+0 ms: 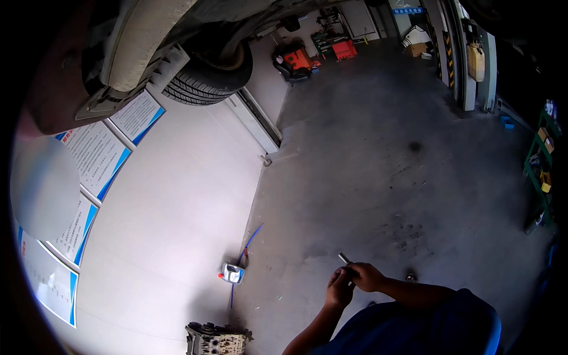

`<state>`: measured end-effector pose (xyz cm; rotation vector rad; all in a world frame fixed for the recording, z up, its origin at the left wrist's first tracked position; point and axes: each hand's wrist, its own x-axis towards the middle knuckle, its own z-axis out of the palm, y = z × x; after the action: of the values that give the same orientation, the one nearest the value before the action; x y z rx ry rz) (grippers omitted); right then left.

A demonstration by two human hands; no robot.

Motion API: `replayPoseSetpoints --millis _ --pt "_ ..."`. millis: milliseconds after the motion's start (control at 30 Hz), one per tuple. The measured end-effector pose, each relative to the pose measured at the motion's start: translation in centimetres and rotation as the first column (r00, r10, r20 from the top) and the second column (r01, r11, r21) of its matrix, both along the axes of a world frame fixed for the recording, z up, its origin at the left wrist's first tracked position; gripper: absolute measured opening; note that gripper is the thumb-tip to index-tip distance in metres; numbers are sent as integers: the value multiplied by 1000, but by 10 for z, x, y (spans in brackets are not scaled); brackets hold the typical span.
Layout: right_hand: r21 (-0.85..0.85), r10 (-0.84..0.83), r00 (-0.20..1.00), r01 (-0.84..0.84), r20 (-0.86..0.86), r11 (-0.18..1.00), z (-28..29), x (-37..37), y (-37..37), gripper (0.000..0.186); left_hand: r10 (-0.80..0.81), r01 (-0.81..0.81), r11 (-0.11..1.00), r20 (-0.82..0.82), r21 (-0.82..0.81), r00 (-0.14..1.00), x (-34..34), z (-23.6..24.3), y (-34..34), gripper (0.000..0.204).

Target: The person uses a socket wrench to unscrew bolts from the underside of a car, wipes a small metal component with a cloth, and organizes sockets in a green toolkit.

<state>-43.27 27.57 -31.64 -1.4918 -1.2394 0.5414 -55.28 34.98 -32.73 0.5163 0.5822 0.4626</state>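
The head view takes in, at far left, a white wall hung with blue-edged notice boards, and above them the underside of a raised car with its tyre overhead. Low on the wall side, a small grey-and-red device lies on the floor with a blue hose trailing from it, and a dark metal engine part sits at the bottom edge.

Right of these, the person's two hands meet over the grey concrete floor. The left hand has its fingers pressed together around the lower end of a small dark metal tool bit, whose pale tip pokes up and to the left. The right hand closes on the same piece from the other side, so both hands pinch it between them, well above the floor. How firm either grip is I cannot tell at this size.

As a judgement: the piece is small and held only at the fingertips, so a slip could send it onto the stained floor, where it could roll out of sight. The raised car close overhead is also a hazard for the head.

Farther right stand a red machine, a lift post and green shelving.
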Motion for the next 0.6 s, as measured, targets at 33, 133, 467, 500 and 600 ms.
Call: replayPoseSetpoints --millis 33,133,467,500,600 --pt "17 12 1000 -13 27 1000 -1 -7 9 21 28 -28 1000 1 -1 1000 -7 -5 7 13" --pt "-127 145 987 -136 65 983 -3 -13 29 25 36 -58 995 257 77 966 -11 -8 21 14" --pt "136 -350 937 348 -5 928 29 35 28 19 57 -74 992 164 99 985 82 20 36 16" --pt "230 -431 902 416 16 880 34 47 26 21 27 -52 991 188 127 982 97 24 38 16" --pt "409 -548 824 453 148 792 42 92 24 19 47 -61 994 139 95 989 140 34 27 16"
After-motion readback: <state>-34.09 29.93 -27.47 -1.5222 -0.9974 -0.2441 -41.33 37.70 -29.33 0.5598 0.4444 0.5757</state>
